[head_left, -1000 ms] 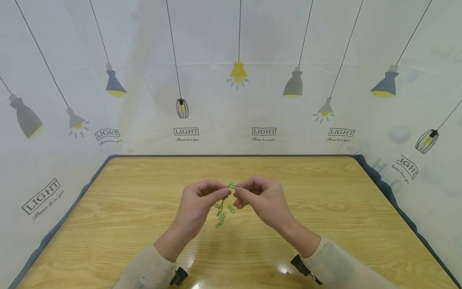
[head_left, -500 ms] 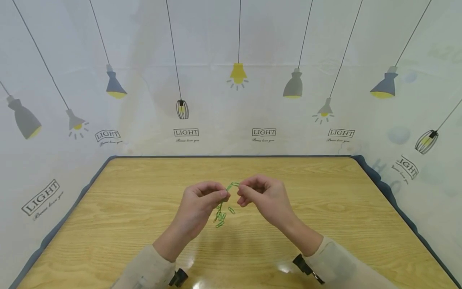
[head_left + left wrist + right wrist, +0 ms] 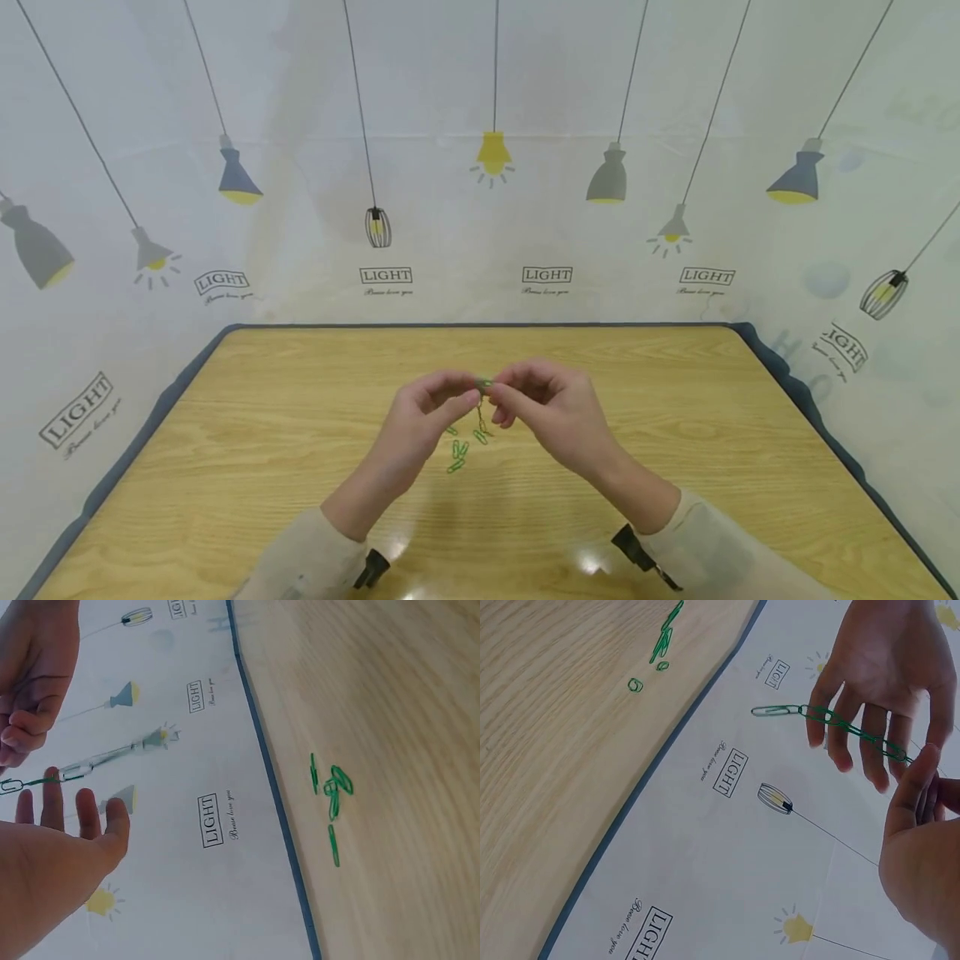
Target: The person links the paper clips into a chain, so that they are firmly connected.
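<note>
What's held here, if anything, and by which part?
A green paper-clip chain: the left hand and right hand pinch it near its upper end.

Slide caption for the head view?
Left hand and right hand hold a green paper-clip chain, with loose green clips on the wooden table.

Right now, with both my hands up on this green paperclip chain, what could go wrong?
Two things, perhaps. The paperclip chain hangs from a pinch between the left hand and right hand, so a slip could drop it among the loose green clips on the table, where it might tangle. Also, the hands partly hide the pinched end, so a half-hooked clip could go unnoticed.
</note>
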A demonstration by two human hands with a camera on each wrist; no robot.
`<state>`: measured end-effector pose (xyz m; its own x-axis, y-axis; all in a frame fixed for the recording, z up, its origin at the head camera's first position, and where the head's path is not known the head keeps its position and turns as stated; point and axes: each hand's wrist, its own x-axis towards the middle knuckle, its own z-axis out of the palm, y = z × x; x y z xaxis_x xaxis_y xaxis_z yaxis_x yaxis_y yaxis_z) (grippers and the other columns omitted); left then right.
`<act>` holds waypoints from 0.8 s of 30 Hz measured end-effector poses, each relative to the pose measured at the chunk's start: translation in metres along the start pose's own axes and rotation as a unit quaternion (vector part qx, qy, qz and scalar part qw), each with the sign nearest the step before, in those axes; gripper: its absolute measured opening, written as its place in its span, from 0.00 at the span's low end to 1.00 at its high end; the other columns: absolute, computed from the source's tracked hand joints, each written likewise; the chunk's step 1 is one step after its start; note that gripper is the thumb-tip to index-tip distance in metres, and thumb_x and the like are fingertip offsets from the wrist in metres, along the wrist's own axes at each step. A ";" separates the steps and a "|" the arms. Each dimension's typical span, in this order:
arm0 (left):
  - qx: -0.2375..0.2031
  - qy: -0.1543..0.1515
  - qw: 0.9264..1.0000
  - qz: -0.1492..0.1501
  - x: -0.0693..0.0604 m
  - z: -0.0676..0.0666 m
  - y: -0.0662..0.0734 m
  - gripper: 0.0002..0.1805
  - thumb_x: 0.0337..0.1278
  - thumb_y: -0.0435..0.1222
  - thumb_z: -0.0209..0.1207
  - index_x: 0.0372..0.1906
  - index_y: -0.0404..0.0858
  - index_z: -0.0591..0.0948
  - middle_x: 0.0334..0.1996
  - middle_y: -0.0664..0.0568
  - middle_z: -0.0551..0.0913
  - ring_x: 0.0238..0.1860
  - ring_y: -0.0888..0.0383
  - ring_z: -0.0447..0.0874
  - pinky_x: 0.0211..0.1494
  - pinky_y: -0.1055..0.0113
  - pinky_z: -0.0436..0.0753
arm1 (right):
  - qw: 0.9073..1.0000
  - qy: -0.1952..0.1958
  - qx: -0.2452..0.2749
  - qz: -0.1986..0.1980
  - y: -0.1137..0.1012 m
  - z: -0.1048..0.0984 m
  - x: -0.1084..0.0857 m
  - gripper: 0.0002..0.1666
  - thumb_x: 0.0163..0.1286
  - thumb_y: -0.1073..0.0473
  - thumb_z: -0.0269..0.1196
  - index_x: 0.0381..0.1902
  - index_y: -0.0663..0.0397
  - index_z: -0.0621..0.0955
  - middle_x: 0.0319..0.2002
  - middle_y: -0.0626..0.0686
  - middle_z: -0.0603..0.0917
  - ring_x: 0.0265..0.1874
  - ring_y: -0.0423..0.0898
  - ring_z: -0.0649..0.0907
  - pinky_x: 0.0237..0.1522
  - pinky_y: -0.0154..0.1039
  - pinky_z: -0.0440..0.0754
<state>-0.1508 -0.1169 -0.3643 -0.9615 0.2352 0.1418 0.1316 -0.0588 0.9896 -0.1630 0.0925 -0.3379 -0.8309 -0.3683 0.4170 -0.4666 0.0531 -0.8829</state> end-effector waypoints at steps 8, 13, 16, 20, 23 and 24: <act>0.018 0.012 0.999 0.041 -0.001 0.001 0.002 0.14 0.74 0.38 0.65 0.54 0.33 0.85 0.46 0.55 0.88 0.53 0.58 0.87 0.66 0.55 0.83 | 1.000 -0.013 -0.010 -0.002 0.000 0.003 -0.001 0.04 0.75 0.67 0.67 0.42 0.63 0.87 0.34 0.63 0.90 0.27 0.48 0.90 0.34 0.41 0.91; 0.017 0.022 0.999 0.037 -0.002 -0.004 -0.001 0.13 0.73 0.36 0.65 0.51 0.29 0.85 0.42 0.54 0.89 0.46 0.58 0.88 0.60 0.59 0.86 | 0.999 -0.015 -0.025 0.019 -0.001 0.002 0.000 0.04 0.76 0.65 0.67 0.43 0.62 0.87 0.35 0.60 0.90 0.28 0.46 0.89 0.36 0.42 0.91; 0.010 0.019 0.999 0.036 -0.002 -0.007 -0.003 0.12 0.73 0.36 0.65 0.50 0.30 0.85 0.41 0.55 0.89 0.46 0.57 0.88 0.60 0.60 0.87 | 0.999 -0.021 -0.029 0.031 0.001 0.002 0.001 0.04 0.76 0.64 0.67 0.44 0.60 0.87 0.35 0.59 0.90 0.28 0.43 0.89 0.36 0.42 0.91; -0.001 0.018 0.999 0.031 -0.002 -0.010 -0.005 0.10 0.73 0.37 0.66 0.48 0.33 0.86 0.40 0.57 0.89 0.47 0.55 0.89 0.61 0.61 0.87 | 0.998 -0.029 -0.035 0.050 0.005 0.002 0.003 0.06 0.78 0.62 0.66 0.45 0.58 0.87 0.35 0.60 0.90 0.29 0.43 0.88 0.36 0.39 0.91; -0.008 0.021 1.000 0.022 -0.002 -0.012 -0.007 0.13 0.74 0.37 0.65 0.50 0.29 0.84 0.41 0.58 0.89 0.48 0.55 0.90 0.62 0.61 0.87 | 0.996 -0.033 -0.044 0.070 0.013 0.001 0.008 0.09 0.80 0.58 0.65 0.46 0.57 0.87 0.36 0.59 0.90 0.30 0.46 0.88 0.37 0.39 0.90; -0.010 0.022 1.000 0.019 -0.003 -0.013 -0.007 0.14 0.74 0.37 0.65 0.51 0.28 0.84 0.41 0.58 0.89 0.48 0.57 0.90 0.62 0.62 0.87 | 0.996 -0.036 -0.046 0.074 0.018 0.000 0.010 0.09 0.80 0.57 0.64 0.46 0.57 0.87 0.36 0.58 0.90 0.30 0.47 0.88 0.37 0.40 0.90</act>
<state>-0.1524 -0.1295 -0.3715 -0.9655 0.1898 0.1781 0.1644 -0.0856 0.9827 -0.1796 0.0894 -0.3492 -0.8707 -0.4148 0.2642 -0.3691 0.1961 -0.9085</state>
